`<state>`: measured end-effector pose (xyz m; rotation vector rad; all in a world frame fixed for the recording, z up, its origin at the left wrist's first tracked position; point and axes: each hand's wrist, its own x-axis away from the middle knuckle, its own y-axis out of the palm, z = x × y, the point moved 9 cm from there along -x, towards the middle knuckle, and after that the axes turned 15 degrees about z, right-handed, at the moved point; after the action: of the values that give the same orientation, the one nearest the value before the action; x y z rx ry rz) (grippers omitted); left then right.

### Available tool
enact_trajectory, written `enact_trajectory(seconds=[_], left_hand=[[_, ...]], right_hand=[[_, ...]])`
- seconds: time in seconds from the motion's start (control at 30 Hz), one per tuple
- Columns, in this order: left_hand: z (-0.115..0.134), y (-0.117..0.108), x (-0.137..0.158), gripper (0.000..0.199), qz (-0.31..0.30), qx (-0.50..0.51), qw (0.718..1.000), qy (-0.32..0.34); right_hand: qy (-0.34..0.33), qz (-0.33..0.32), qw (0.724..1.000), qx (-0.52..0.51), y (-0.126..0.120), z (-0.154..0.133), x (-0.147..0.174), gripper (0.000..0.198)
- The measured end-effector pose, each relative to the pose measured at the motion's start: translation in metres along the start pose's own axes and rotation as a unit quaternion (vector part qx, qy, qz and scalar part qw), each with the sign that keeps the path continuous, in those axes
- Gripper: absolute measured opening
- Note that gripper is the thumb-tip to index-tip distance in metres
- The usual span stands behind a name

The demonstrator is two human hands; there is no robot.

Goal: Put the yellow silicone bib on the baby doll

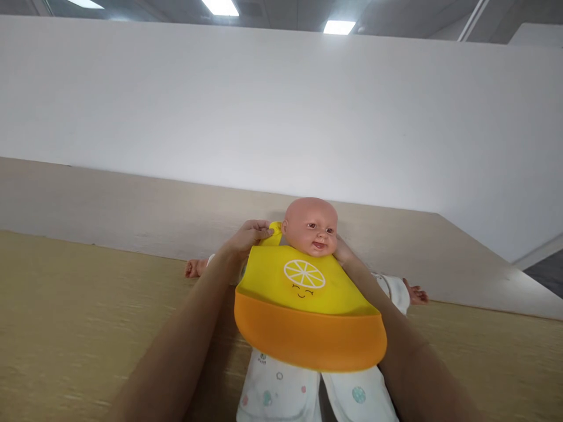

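A baby doll [308,220] in white printed clothes lies face up with its arms spread. Over its chest lies a silicone bib [303,272], yellow with a white citrus slice and a smiling face, and an orange catch pocket along its lower edge. Beside the doll's head, my left hand [250,234] pinches the yellow neck strap [273,234] of the bib between thumb and fingers. My right hand [343,251] reaches in at the other side of the doll's neck. Its fingers are hidden behind the head, so what they hold does not show.
The doll rests on a light wooden tabletop [88,316]. Behind it runs a paler raised strip [109,205], and beyond that a white wall panel [264,111]. The doll's small hands [417,293] stick out past both my forearms.
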<state>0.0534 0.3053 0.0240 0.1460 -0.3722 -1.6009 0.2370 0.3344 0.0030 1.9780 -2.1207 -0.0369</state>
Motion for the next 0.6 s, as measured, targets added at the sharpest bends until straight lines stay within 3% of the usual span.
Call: enact_trajectory(seconds=[0.3,0.47,0.6], left_hand=[[0.001,0.001,-0.003,0.008,0.001,0.001,1.0,0.0],[-0.002,0.002,-0.009,0.011,0.0,0.017,1.0,-0.009],[-0.002,-0.003,-0.014,0.011,0.037,0.0,0.999,0.011]], right_hand=[[0.018,-0.013,1.0,-0.013,0.004,0.003,0.0,0.027],[0.021,-0.019,1.0,-0.01,0.003,0.005,-0.002,0.026],[0.018,-0.027,0.999,-0.023,0.005,0.004,-0.002,0.025]])
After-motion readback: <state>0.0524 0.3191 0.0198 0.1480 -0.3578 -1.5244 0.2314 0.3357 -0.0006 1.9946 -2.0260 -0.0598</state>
